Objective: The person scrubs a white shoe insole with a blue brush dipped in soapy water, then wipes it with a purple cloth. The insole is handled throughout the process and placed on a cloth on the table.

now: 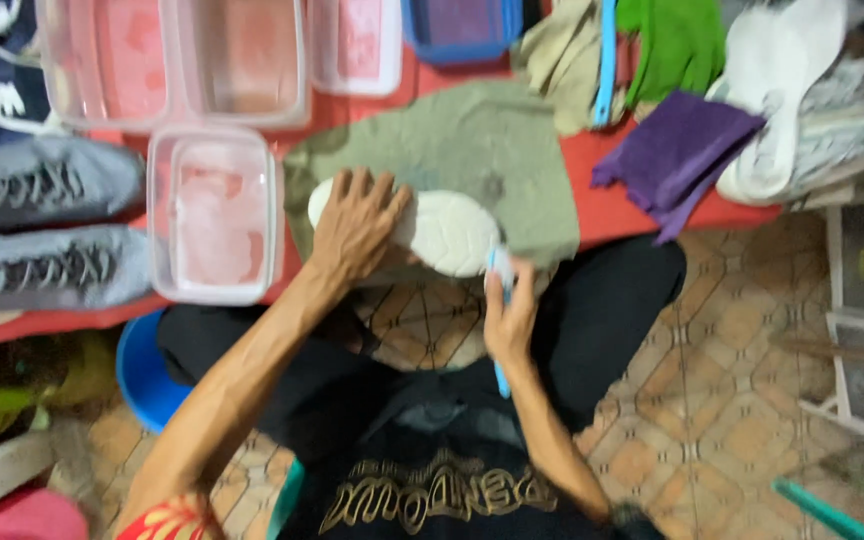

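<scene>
- White shoe sole (442, 232): lying bottom-up on an olive-green cloth (492, 150) at the near edge of the red table (612, 212), lengthwise left to right, patterned tread facing up.
- Left hand (357, 225): pressed flat on the left part of the sole, fingers spread wide over it, palm down, pinning it to the cloth.
- Right hand (510, 318): closed around a light-blue brush (498, 290), handle running down past the wrist, brush head touching the sole's right end at the table edge.
- Clear plastic tub (214, 215): just left of the cloth, holding cloudy liquid; three more clear tubs (242, 60) in a row behind it.
- Grey lace-up sneakers (47, 225): a pair on the far left of the table, one above the other, laces showing.
- Purple cloth (674, 155): to the right of the olive cloth, partly hanging over the edge.
- Green glove (674, 40) and a beige cloth (562, 60): at the back, a blue strip between them.
- White shoes (802, 100): at the far right, one turned sole-up.
- Blue basin (144, 375): on the tiled floor below the table, by the left knee.
- Blurred throughout; finer detail on the sole impossible to tell.
</scene>
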